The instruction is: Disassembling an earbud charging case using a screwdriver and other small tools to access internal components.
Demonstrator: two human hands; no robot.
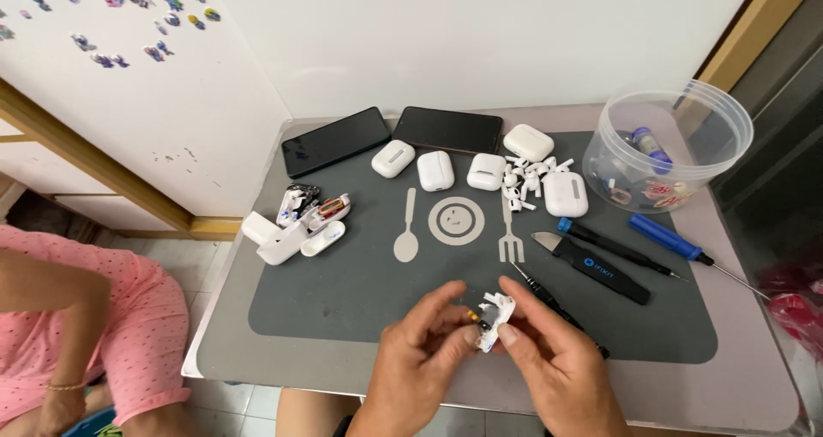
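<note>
My left hand (418,360) and my right hand (561,364) meet near the front edge of the grey mat (360,291). Between their fingertips they pinch a small white earbud-case part (495,319) with exposed innards and a brass-coloured bit. A thin black screwdriver (549,301) lies on the mat just behind my right hand, partly covered by it.
Opened white case pieces (296,227) lie at the left. Two dark phones (336,140), several white earbud cases (435,170) and loose earbuds (525,182) sit at the back. A clear tub (669,137), a black pry tool (596,265) and blue-handled screwdrivers (664,238) are at right. A person in pink (86,325) sits left.
</note>
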